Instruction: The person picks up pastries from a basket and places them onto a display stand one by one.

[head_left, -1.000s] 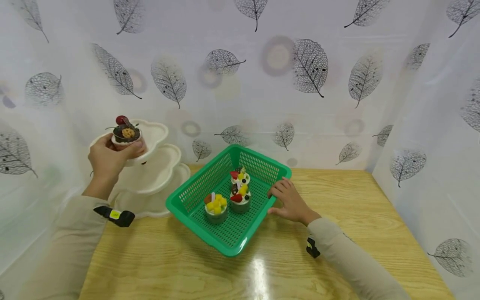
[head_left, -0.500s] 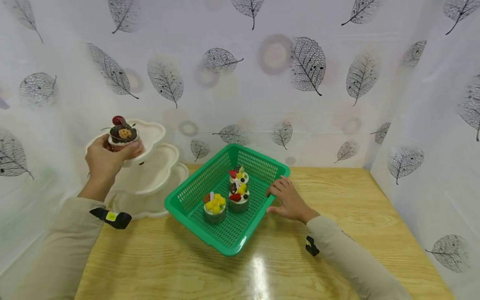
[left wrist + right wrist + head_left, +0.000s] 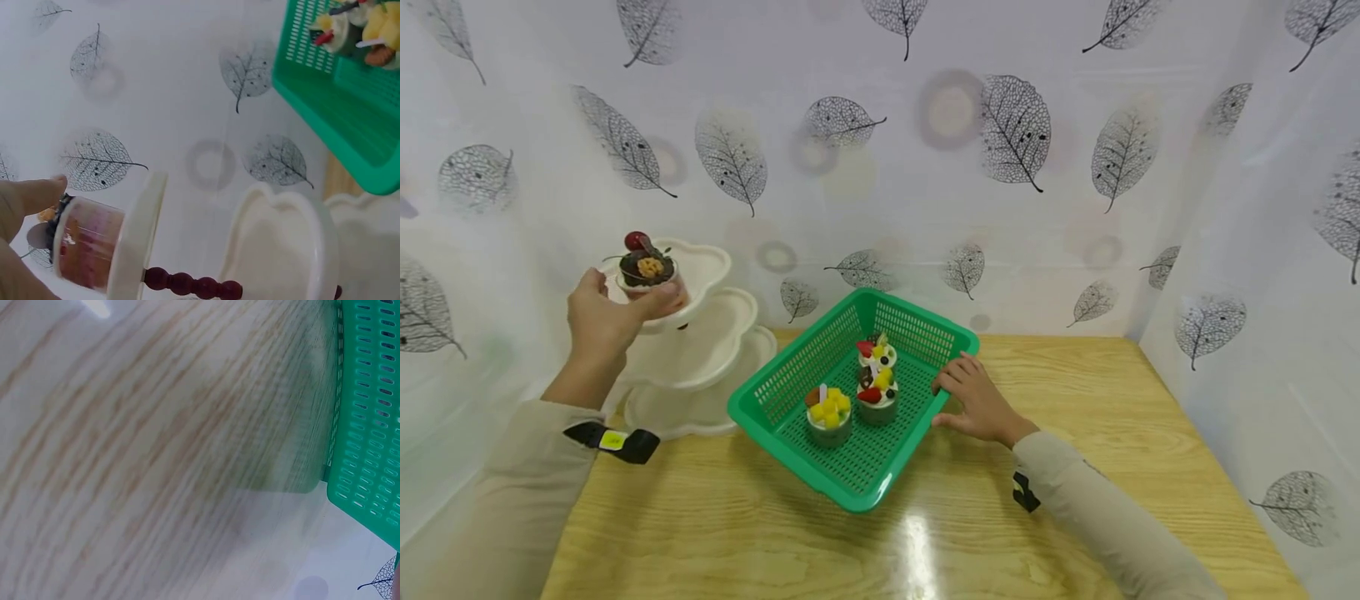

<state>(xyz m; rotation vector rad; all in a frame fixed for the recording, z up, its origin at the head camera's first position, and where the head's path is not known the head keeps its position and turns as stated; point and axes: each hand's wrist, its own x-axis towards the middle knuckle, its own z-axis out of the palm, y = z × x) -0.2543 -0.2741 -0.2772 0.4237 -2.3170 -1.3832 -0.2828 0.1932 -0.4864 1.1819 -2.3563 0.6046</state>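
Note:
A dessert cup (image 3: 651, 279) with dark chocolate topping, a red cherry and a walnut stands on the top tier of a white stand (image 3: 707, 262). My left hand (image 3: 602, 321) is around it, fingers spread away from its far side and thumb in front. The left wrist view shows a gap between the thumb (image 3: 40, 194) and the cup's side. My right hand (image 3: 977, 404) holds the right rim of a green basket (image 3: 805, 475), fingers over the edge and thumb outside. Inside the basket are fruit-topped dessert cups, including a mango-topped one (image 3: 830, 417) and a strawberry-topped one (image 3: 877, 400).
The white stand has scalloped tiers, with a middle tier (image 3: 715, 342) and a bottom tier (image 3: 700, 417) beside the basket's left edge. Dark red beads (image 3: 194, 284) form its post. A leaf-print curtain (image 3: 880, 183) hangs behind the wooden table (image 3: 1075, 467).
My left fingers have loosened from the chocolate dessert cup and moved slightly left, while the cup stays on the top tier. The right hand and basket have kept their places.

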